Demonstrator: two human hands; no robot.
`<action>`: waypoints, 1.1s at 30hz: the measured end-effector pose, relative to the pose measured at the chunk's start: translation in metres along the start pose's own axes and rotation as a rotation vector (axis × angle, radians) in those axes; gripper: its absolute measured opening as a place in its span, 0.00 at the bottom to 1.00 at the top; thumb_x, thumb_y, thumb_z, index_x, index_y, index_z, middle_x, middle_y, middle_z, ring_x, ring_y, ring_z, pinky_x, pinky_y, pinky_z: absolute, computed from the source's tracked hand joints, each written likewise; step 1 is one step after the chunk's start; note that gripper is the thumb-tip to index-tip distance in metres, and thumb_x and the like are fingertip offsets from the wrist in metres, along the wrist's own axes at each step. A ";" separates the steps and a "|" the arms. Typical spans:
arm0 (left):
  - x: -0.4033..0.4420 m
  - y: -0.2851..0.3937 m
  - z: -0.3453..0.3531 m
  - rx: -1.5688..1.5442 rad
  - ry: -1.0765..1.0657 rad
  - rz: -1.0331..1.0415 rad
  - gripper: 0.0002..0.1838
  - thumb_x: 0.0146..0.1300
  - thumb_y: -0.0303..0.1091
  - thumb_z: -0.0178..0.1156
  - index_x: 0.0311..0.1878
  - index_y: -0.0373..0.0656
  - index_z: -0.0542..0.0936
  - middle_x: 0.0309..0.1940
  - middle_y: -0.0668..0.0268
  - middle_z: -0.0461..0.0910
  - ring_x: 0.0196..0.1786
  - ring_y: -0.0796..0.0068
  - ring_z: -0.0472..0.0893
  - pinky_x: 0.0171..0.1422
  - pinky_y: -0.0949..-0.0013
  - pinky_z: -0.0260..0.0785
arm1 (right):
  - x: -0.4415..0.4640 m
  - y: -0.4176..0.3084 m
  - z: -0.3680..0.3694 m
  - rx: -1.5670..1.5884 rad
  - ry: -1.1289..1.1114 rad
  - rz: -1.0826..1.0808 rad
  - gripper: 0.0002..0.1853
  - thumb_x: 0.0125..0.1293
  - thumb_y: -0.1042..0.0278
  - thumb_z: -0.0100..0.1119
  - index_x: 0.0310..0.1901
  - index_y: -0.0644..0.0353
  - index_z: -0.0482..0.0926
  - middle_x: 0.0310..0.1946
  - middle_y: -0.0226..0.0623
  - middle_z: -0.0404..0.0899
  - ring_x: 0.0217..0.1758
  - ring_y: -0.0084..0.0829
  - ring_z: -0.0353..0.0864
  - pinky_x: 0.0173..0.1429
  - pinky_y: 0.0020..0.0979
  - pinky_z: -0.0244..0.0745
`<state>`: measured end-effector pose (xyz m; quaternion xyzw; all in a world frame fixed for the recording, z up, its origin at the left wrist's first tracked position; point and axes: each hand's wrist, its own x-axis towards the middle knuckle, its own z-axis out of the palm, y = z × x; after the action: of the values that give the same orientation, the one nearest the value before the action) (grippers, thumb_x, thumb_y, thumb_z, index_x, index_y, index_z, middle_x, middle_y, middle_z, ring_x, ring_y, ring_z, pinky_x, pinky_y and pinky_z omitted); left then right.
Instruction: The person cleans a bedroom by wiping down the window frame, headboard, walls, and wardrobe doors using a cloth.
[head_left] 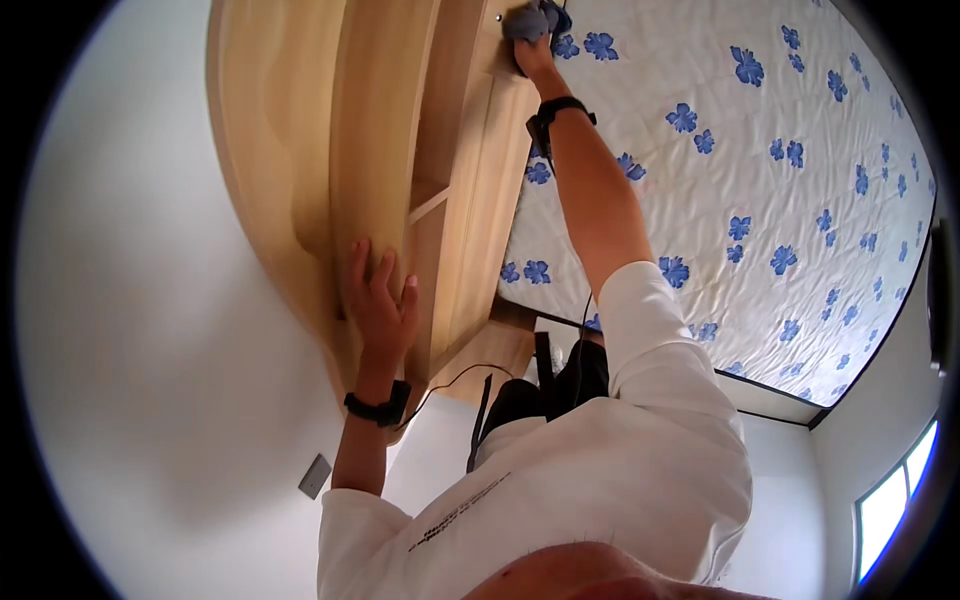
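Note:
My left hand (380, 305) lies on the light wooden headboard (375, 150), fingers spread and nothing held. At the top of the view, my right hand (535, 52) is closed around a bunched dark grey cloth (527, 22). The cloth touches the wood beside the mattress, near the far end of the headboard unit. Part of the cloth and most of the right fingers are hidden. An open shelf compartment (443, 110) runs along the headboard between my two arms.
A white mattress (720, 190) with blue flowers fills the right side. The plain wall (130, 300) stands at left, with a socket plate (314, 476) low on it. A thin dark cable (460, 372) hangs near my waist. A window (895, 500) is at lower right.

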<state>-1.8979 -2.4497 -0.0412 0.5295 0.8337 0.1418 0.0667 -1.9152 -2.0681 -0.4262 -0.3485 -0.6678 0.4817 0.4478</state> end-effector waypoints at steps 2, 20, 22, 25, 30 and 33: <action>0.004 0.001 -0.001 0.022 -0.017 0.005 0.26 0.63 0.30 0.61 0.63 0.38 0.67 0.70 0.44 0.59 0.72 0.40 0.60 0.74 0.44 0.54 | -0.029 0.023 0.001 -0.047 0.068 0.143 0.18 0.65 0.65 0.52 0.56 0.56 0.76 0.63 0.47 0.71 0.73 0.52 0.59 0.77 0.47 0.48; 0.005 0.008 -0.001 0.092 -0.009 0.004 0.24 0.66 0.32 0.61 0.62 0.37 0.68 0.69 0.45 0.60 0.71 0.43 0.61 0.74 0.48 0.54 | -0.107 -0.081 -0.027 0.145 0.072 0.085 0.17 0.66 0.68 0.52 0.55 0.62 0.76 0.59 0.53 0.73 0.64 0.56 0.69 0.68 0.43 0.62; 0.002 0.012 -0.007 0.067 -0.025 -0.025 0.23 0.65 0.32 0.61 0.61 0.37 0.69 0.69 0.46 0.62 0.71 0.43 0.62 0.74 0.49 0.55 | -0.141 -0.097 -0.025 0.078 0.043 0.315 0.26 0.64 0.66 0.53 0.63 0.65 0.68 0.62 0.56 0.70 0.66 0.57 0.67 0.71 0.44 0.60; 0.005 0.017 -0.003 0.008 0.064 -0.021 0.22 0.62 0.30 0.63 0.59 0.37 0.73 0.68 0.47 0.64 0.71 0.42 0.62 0.74 0.48 0.56 | -0.198 -0.157 -0.021 0.029 -0.074 0.245 0.33 0.60 0.67 0.52 0.68 0.65 0.62 0.70 0.56 0.60 0.73 0.58 0.56 0.79 0.46 0.48; 0.009 0.022 -0.009 0.050 0.062 -0.024 0.22 0.63 0.31 0.62 0.59 0.37 0.74 0.67 0.48 0.65 0.70 0.45 0.65 0.72 0.50 0.60 | -0.359 -0.287 -0.043 -0.114 -0.434 0.220 0.37 0.64 0.70 0.52 0.74 0.65 0.50 0.68 0.64 0.60 0.72 0.58 0.62 0.73 0.45 0.61; 0.008 0.020 -0.006 0.009 0.114 0.026 0.21 0.63 0.32 0.63 0.59 0.38 0.74 0.65 0.49 0.67 0.68 0.46 0.67 0.71 0.51 0.61 | -0.432 -0.288 -0.050 0.130 -0.655 0.812 0.38 0.65 0.69 0.51 0.74 0.66 0.46 0.58 0.64 0.73 0.58 0.59 0.76 0.59 0.48 0.74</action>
<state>-1.8857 -2.4360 -0.0286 0.5317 0.8298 0.1689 0.0146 -1.7242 -2.5230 -0.2572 -0.3818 -0.5528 0.7406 0.0136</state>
